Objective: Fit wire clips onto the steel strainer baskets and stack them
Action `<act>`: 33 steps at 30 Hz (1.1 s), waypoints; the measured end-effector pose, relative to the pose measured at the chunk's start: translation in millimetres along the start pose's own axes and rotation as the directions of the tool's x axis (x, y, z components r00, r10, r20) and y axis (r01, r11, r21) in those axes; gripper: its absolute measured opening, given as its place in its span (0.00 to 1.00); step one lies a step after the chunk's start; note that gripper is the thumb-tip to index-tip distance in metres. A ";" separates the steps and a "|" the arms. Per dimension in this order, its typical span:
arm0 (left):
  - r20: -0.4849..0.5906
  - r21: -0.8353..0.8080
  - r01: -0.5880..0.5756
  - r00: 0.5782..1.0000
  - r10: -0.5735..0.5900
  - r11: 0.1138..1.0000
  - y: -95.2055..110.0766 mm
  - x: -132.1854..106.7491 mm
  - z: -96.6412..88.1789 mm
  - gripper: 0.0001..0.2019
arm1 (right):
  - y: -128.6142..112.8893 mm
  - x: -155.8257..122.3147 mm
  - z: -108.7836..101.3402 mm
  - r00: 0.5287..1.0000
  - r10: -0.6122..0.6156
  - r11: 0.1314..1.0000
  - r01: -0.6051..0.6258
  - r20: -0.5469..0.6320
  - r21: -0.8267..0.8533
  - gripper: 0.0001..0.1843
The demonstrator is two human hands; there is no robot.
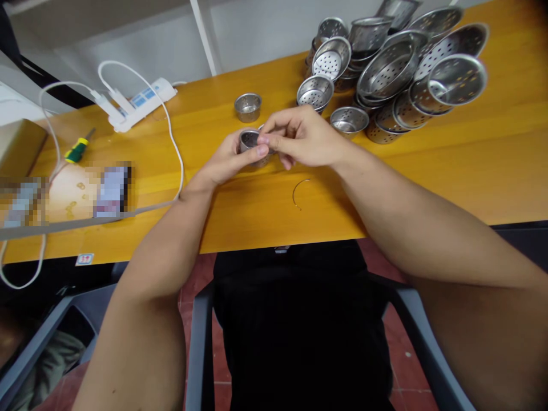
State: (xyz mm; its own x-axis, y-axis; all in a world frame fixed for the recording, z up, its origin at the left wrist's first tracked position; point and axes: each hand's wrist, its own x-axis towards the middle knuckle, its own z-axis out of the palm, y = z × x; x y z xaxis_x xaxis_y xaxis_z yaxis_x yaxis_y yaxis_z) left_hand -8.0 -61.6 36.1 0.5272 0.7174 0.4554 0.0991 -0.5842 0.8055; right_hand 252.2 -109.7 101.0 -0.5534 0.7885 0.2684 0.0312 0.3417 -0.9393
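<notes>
Over the table, my left hand (229, 157) is closed around a small perforated metal cup (249, 138), its thumb along the near side. My right hand (297, 137) reaches in from the right, its thumb and forefinger pinched together at the cup's rim. Whatever sits between those fingertips is too small to make out. Part of the cup is hidden behind the fingers. Just beyond my hands, another small metal cup (248, 107) stands upright. A thin curved wire (294, 194) lies on the table nearer to me.
Stacked perforated metal cups (385, 74) crowd the back right of the wooden table (449, 177). At left are a white power strip (143, 105) with looping cables, a yellow-green screwdriver (77, 149) and a blurred-out phone-like object (112, 191). A person is partly visible at lower left.
</notes>
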 end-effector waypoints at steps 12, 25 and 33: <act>0.041 -0.071 0.174 0.984 -0.172 0.982 8.9 7.8 -0.3 0.48 | 7.8 2.9 4.3 0.994 0.075 0.997 -0.071 -0.085 0.044 0.44; 0.010 -0.129 0.158 0.987 -0.158 0.979 1.2 6.5 -3.5 0.45 | 10.5 6.2 7.3 0.991 0.067 0.992 -0.054 -0.117 0.110 0.43; -0.037 -0.020 0.134 0.990 -0.134 0.991 1.5 5.7 -7.0 0.46 | 10.8 5.0 10.1 0.984 0.083 0.990 -0.063 -0.159 0.126 0.43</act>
State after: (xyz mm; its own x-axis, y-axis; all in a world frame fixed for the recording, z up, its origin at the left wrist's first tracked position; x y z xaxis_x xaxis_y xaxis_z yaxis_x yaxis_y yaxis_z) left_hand -10.8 -55.8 42.6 0.4776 0.8029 0.3568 0.1516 -0.4753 0.8667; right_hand 241.4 -107.2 90.0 -0.4093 0.8854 0.2204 -0.0388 0.2244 -0.9737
